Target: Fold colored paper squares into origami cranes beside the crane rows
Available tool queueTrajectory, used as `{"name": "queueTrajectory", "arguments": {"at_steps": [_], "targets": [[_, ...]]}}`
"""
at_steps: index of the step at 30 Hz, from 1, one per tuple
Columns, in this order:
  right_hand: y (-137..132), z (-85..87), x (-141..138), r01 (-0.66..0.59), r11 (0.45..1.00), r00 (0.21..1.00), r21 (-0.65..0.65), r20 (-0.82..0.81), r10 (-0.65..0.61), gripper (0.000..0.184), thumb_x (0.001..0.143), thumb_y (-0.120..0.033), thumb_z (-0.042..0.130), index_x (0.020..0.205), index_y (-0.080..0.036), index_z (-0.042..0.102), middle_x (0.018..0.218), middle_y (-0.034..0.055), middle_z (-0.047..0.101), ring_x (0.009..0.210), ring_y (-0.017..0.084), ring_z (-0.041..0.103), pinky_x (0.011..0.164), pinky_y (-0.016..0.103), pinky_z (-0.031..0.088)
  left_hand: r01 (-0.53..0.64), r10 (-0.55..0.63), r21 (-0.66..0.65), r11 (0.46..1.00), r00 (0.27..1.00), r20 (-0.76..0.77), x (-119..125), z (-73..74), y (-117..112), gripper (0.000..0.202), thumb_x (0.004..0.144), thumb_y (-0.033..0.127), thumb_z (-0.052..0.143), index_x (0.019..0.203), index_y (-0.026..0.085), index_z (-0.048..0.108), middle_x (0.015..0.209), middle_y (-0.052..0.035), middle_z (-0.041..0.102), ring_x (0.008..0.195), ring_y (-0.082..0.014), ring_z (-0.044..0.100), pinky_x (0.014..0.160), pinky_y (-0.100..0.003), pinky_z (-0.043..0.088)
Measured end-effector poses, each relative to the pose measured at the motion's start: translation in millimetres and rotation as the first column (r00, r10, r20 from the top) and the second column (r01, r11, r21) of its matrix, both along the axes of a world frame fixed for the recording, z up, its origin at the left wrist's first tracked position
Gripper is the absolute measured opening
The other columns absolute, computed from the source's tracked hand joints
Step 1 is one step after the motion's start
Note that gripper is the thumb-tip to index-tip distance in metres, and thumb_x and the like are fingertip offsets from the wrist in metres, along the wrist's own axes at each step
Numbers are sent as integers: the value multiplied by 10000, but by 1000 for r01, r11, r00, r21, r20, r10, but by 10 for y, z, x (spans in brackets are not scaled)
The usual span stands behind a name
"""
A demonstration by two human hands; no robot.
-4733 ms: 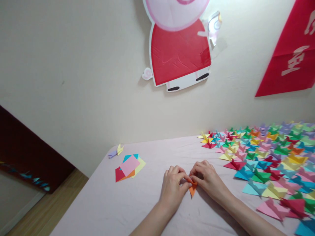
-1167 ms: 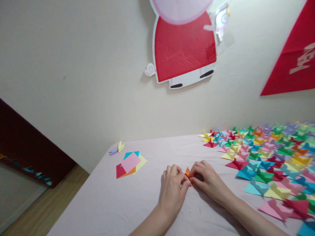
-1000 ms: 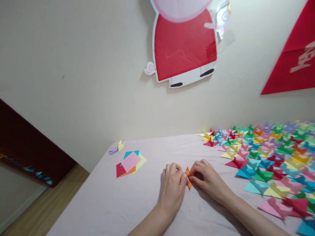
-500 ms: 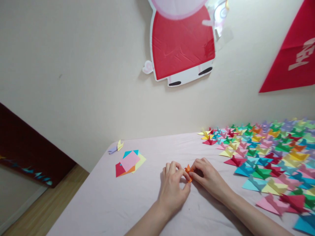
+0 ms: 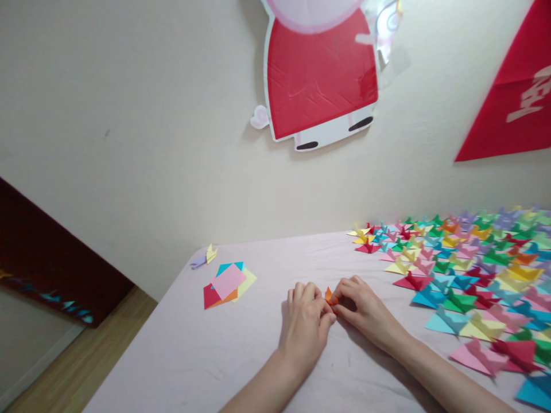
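Note:
A small folded orange paper (image 5: 329, 296), probably a crane like those around it, sits between my two hands just above the table. My left hand (image 5: 306, 317) pinches its near left side, thumb and forefinger pressed together, and covers much of it. From the right, the thumb and fingertips of my right hand (image 5: 358, 305) grip its other side. An orange pointed tip sticks up between the hands. To the left lies a loose pile of square paper sheets (image 5: 229, 281) in pink, blue, yellow, red and orange.
Rows of colourful folded paper cranes (image 5: 481, 326) cover the right side of the cloth-covered table (image 5: 172, 355). A yellow and a purple folded piece (image 5: 198, 263) lie at the far left corner. Behind stands the wall with a red cartoon cutout (image 5: 321, 74).
My left thumb and forefinger have closed in over the orange paper, hiding its lower part. My right hand keeps nearly the same place.

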State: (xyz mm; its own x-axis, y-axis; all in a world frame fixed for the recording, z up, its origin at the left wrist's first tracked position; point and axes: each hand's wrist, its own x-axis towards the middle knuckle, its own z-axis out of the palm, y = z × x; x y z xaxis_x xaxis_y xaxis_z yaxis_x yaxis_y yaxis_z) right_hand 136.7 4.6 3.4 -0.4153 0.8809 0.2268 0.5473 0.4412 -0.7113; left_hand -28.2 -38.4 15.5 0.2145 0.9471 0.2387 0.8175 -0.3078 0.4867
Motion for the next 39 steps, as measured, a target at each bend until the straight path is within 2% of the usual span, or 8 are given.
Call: {"name": "queueTrajectory", "arguments": {"at_steps": [8,12,15,20,23,25,29,39], "targets": [[10,17,6,10,1000,1000,-7,28,-10,145,831,-212,576,692,-230,613,790,42,642,851,238,523,784,380,422,-10,11,93,996,1000,-17,-38,21,37,221,971,257,548,766,213,617,933,-17,593,931,-215,494,806,-377,371],[-2,41,6,7,1000,1000,-4,21,-6,138,829,-212,578,695,-228,609,779,33,636,848,233,521,789,381,426,-70,59,74,995,988,140,-84,39,62,58,949,192,561,942,231,604,1004,-15,608,973,-207,509,847,-351,387],[-19,58,2,6,1000,1000,4,20,-6,159,831,-219,579,675,-227,606,753,30,627,836,233,521,775,379,425,-66,66,-4,998,984,163,-94,0,85,171,882,175,634,1027,263,608,1079,-9,594,1028,-214,503,895,-361,378],[-17,80,19,-3,1000,999,1,-50,3,231,892,-284,533,684,-235,622,742,25,634,831,227,536,785,375,418,-57,63,-71,996,994,94,-84,-65,126,103,854,160,656,872,261,664,1071,-11,575,1052,-225,485,888,-373,353],[15,44,38,107,994,990,27,-97,-104,236,914,-314,494,749,-235,643,807,41,643,852,237,536,808,393,411,-51,59,-77,996,993,103,-80,-65,131,118,860,156,656,852,270,684,1042,-8,578,1034,-219,486,877,-364,352],[38,1,40,154,987,986,49,-75,-150,182,887,-302,528,787,-235,665,853,54,647,883,253,526,823,413,401,-40,47,-70,997,993,111,-79,-64,127,126,856,159,666,851,282,694,1032,-3,579,1029,-215,484,877,-360,350],[56,-57,30,97,993,995,60,-11,-96,129,843,-235,571,753,-237,663,847,51,646,896,261,506,816,415,397,-24,30,-68,997,995,99,-75,-76,120,148,859,150,661,863,293,699,1039,1,578,1020,-207,484,868,-353,346],[5,18,-10,29,987,998,156,44,-37,170,758,-77,529,686,-228,561,781,42,628,833,243,493,751,384,396,-7,17,-113,994,996,90,-62,-49,131,103,881,185,639,844,267,691,1022,-6,590,1023,-214,489,875,-367,352]]}}
